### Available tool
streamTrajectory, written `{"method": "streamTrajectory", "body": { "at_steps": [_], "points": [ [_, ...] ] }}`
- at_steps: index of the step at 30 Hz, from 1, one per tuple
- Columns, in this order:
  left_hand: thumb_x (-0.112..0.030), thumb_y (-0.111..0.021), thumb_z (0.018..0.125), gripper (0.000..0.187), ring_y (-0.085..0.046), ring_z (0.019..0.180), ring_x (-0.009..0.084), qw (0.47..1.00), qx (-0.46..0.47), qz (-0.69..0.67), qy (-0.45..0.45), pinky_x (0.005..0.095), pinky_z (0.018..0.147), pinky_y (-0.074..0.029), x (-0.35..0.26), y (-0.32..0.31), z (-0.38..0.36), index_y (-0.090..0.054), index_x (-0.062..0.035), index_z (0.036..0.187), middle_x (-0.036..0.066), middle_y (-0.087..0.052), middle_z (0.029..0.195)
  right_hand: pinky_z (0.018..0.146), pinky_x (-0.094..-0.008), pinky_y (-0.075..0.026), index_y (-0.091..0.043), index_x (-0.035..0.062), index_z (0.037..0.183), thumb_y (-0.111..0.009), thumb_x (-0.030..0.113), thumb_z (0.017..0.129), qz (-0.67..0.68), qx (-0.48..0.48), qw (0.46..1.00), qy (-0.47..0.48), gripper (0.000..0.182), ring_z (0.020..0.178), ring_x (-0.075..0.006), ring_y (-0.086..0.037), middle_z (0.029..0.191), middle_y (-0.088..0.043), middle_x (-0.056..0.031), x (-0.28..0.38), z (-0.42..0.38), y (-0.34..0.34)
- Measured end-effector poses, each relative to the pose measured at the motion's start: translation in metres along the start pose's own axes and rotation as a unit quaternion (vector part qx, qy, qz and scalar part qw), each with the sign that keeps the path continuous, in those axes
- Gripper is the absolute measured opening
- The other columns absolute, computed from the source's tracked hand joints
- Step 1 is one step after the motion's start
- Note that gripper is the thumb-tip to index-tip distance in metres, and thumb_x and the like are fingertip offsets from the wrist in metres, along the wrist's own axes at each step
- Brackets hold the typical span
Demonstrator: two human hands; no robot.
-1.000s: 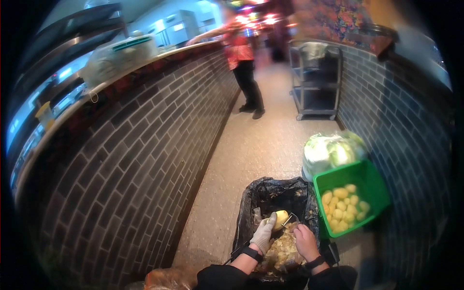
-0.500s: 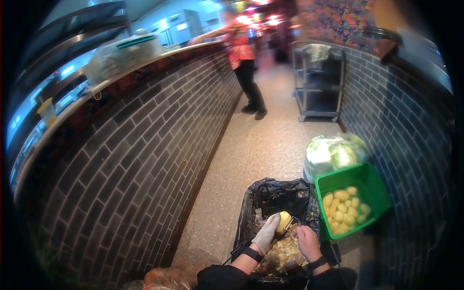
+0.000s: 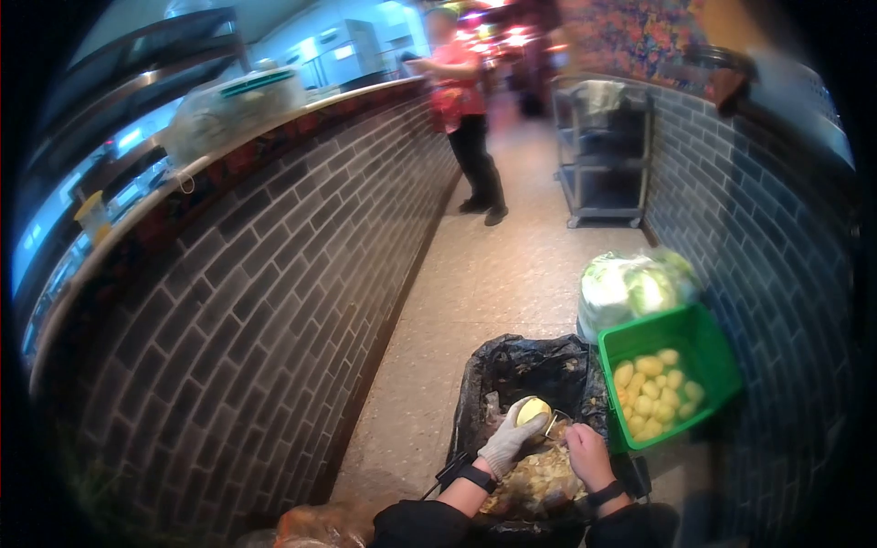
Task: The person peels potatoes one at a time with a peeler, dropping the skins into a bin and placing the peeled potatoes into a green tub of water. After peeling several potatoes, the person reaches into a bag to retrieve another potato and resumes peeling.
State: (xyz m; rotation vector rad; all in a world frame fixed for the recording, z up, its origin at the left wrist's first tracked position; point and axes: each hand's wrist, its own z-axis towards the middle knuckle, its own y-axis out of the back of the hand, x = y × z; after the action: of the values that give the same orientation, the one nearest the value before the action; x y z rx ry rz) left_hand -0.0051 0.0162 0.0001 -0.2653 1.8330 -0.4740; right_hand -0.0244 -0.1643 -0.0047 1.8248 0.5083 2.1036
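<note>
In a pale glove, my left hand [image 3: 505, 445] grips a potato [image 3: 533, 413] whose visible side is peeled and yellow. My bare right hand [image 3: 586, 454] is closed on a peeler [image 3: 552, 424], its metal head beside the potato. Both hands are over a bin lined with a black bag [image 3: 481, 370]. Heaped inside the bin are potato peelings [image 3: 536, 475]. Right of the bin, a green crate [image 3: 718, 352] holds several peeled potatoes [image 3: 650, 395].
Bagged cabbages [image 3: 630, 283] stand behind the crate. A grey trolley [image 3: 603, 151] is by the right brick wall [image 3: 713, 192]. Farther along the aisle, a person in a red top [image 3: 461, 100] stands at the counter [image 3: 311, 108]. An orange-tinted plastic bag [image 3: 320, 527] lies at bottom left.
My left hand has turned the potato so its rounded end faces up, and the peeler has shifted slightly. The person down the aisle has drawn an arm back from the counter.
</note>
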Motion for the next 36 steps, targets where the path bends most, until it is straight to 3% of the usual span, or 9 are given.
{"method": "streamTrajectory", "body": {
  "at_steps": [8, 11, 12, 15, 18, 20, 24, 26, 36],
  "points": [
    [-0.023, -0.077, 0.082, 0.067, -0.056, 0.106, 0.0159, 0.998, -0.059, -0.026, -0.010, 0.0325, 0.089, -0.049, -0.015, 0.006, -0.012, -0.042, -0.0135, 0.138, 0.006, -0.057, 0.118, 0.070, -0.0473, -0.046, -0.057, -0.0010, 0.080, -0.049, 0.024, 0.093, -0.017, -0.003, 0.999, 0.029, 0.029, 0.084, -0.0451, -0.058, 0.086, -0.059, -0.0261, -0.017, 0.002, 0.002],
    [-0.014, -0.080, 0.078, 0.069, -0.061, 0.099, 0.0229, 0.990, -0.072, -0.122, -0.004, 0.0378, 0.076, -0.059, 0.000, 0.020, -0.005, -0.038, -0.0145, 0.133, 0.009, -0.056, 0.114, 0.063, -0.0395, -0.044, -0.055, -0.0019, 0.080, -0.051, 0.023, 0.095, -0.005, -0.064, 0.997, 0.040, 0.029, 0.065, -0.0291, -0.056, 0.069, -0.054, -0.0192, -0.053, -0.004, 0.002],
    [-0.013, -0.080, 0.078, 0.070, -0.062, 0.098, 0.0240, 0.987, -0.075, -0.138, -0.020, 0.0390, 0.075, -0.060, 0.011, 0.028, 0.009, -0.036, -0.0148, 0.133, 0.010, -0.055, 0.115, 0.087, -0.0404, -0.044, -0.059, 0.0014, 0.099, -0.042, 0.028, 0.102, -0.044, -0.016, 0.999, 0.005, 0.032, 0.097, -0.0315, -0.057, 0.103, -0.062, -0.0220, -0.040, -0.015, 0.013],
    [-0.012, -0.079, 0.080, 0.071, -0.063, 0.095, 0.0249, 0.975, -0.056, -0.216, -0.015, 0.0403, 0.075, -0.060, -0.024, -0.003, -0.022, -0.033, -0.0145, 0.134, 0.011, -0.053, 0.117, 0.085, -0.0417, -0.044, -0.059, -0.0007, 0.100, -0.044, 0.028, 0.102, -0.034, -0.014, 0.999, 0.007, 0.032, 0.095, -0.0325, -0.057, 0.102, -0.062, -0.0213, -0.038, -0.043, 0.031],
    [-0.011, -0.078, 0.080, 0.064, -0.064, 0.090, 0.0246, 0.977, -0.034, -0.207, -0.024, 0.0398, 0.073, -0.060, -0.022, -0.003, -0.022, -0.038, -0.0128, 0.130, 0.009, -0.056, 0.108, 0.077, -0.0433, -0.048, -0.059, -0.0020, 0.098, -0.046, 0.024, 0.099, -0.082, -0.051, 0.995, 0.006, 0.029, 0.089, -0.0389, -0.060, 0.096, -0.063, -0.0240, -0.032, -0.075, 0.038],
    [-0.012, -0.079, 0.080, 0.062, -0.065, 0.086, 0.0219, 0.980, 0.001, -0.199, -0.019, 0.0389, 0.071, -0.059, -0.023, -0.001, -0.022, -0.040, -0.0121, 0.128, 0.008, -0.058, 0.106, 0.063, -0.0376, -0.044, -0.056, -0.0018, 0.081, -0.050, 0.022, 0.095, -0.097, -0.088, 0.991, -0.016, 0.028, 0.065, -0.0239, -0.055, 0.070, -0.055, -0.0170, -0.023, -0.083, 0.042],
    [-0.021, -0.086, 0.073, 0.070, -0.064, 0.091, 0.0210, 0.993, 0.014, -0.024, -0.111, 0.0335, 0.078, -0.055, -0.013, 0.012, -0.015, -0.045, -0.0087, 0.129, 0.008, -0.059, 0.112, 0.070, -0.0428, -0.046, -0.059, -0.0018, 0.088, -0.048, 0.021, 0.097, -0.073, -0.085, 0.994, -0.009, 0.027, 0.072, -0.0338, -0.057, 0.077, -0.059, -0.0183, -0.043, -0.087, 0.057],
    [-0.026, -0.088, 0.067, 0.077, -0.063, 0.098, 0.0253, 0.926, -0.061, 0.252, -0.275, 0.0346, 0.087, -0.052, -0.024, 0.014, -0.026, -0.047, -0.0060, 0.129, 0.010, -0.061, 0.115, 0.066, -0.0355, -0.043, -0.058, 0.0006, 0.082, -0.049, 0.017, 0.097, -0.093, -0.095, 0.991, -0.022, 0.024, 0.073, -0.0201, -0.053, 0.075, -0.056, -0.0090, -0.017, -0.079, 0.063],
    [-0.029, -0.083, 0.065, 0.064, -0.063, 0.103, 0.0322, 0.874, -0.012, 0.464, -0.144, 0.0389, 0.089, -0.050, -0.034, -0.001, -0.037, -0.053, -0.0124, 0.120, 0.014, -0.064, 0.111, 0.072, -0.0375, -0.038, -0.058, 0.0035, 0.074, -0.049, 0.017, 0.096, -0.117, 0.013, 0.977, 0.177, 0.027, 0.077, -0.0300, -0.052, 0.076, -0.054, -0.0122, 0.040, -0.003, 0.052]
  ]
}}
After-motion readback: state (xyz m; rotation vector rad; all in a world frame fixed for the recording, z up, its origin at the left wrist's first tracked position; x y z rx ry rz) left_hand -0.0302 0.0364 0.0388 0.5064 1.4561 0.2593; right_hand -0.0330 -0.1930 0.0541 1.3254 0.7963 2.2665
